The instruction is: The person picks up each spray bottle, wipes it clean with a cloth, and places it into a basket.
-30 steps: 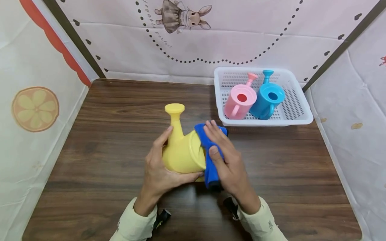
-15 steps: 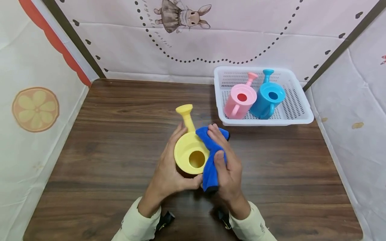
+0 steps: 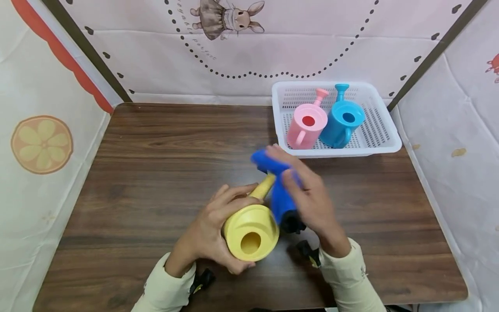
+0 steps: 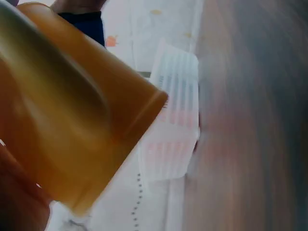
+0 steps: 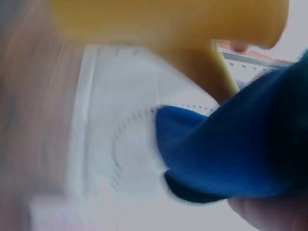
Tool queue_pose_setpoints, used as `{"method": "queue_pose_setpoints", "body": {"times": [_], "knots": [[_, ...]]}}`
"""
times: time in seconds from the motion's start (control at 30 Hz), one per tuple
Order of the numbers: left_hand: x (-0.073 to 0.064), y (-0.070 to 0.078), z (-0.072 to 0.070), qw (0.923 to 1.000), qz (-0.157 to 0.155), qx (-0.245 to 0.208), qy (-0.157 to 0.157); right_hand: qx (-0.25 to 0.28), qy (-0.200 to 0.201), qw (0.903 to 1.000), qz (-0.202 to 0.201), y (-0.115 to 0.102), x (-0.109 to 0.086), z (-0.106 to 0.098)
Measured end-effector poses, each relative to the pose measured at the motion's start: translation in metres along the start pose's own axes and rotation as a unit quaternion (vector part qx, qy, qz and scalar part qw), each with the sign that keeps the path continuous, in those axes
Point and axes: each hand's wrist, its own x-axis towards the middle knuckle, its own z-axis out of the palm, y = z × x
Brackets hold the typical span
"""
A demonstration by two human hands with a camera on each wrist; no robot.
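Observation:
In the head view, my left hand (image 3: 210,227) grips a yellow watering can (image 3: 239,225) round its body, fingers over the far side and thumb on the near side. The can's top faces up, showing its round opening, and its spout (image 3: 262,187) points away to the right. My right hand (image 3: 315,201) holds a blue cloth (image 3: 283,199) with dark edging, thumb and fingers against it. The cloth overlaps the spout's end and hides the sprinkler head. In the right wrist view, the cloth (image 5: 226,144) is bunched near the spout (image 5: 207,72).
A white perforated basket (image 3: 376,149) stands at the back right of the wooden table (image 3: 163,147). Inside it are a pink watering can (image 3: 302,134) and a blue watering can (image 3: 333,130), both upright. Printed fabric walls border the table at the back and sides.
The yellow can has come nearer the body and turned, its spout swinging to the right. The blue cloth has moved from the can's rim and side to the spout's end.

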Motion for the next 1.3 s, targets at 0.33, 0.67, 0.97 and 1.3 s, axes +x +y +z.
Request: {"method": "queue_pose_setpoints", "body": {"times": [0.33, 0.67, 0.97, 1.3], "knots": [[0.000, -0.002, 0.025, 0.9453, 0.107, 0.307, 0.032, -0.224, -0.084, 0.9702, -0.039, 0.004, 0.019, 0.018], [0.012, 0.005, 0.005, 0.9924, 0.043, -0.102, 0.053, -0.014, -0.038, 0.9956, -0.084, 0.009, 0.011, 0.009], [0.015, 0.015, -0.003, 0.9974, 0.071, -0.010, 0.007, -0.147, -0.050, 0.9845, -0.081, -0.011, 0.004, 0.006], [0.019, 0.020, -0.006, 0.9975, 0.071, -0.002, -0.004, -0.193, -0.070, 0.9763, -0.068, -0.016, 0.006, 0.001]]}}
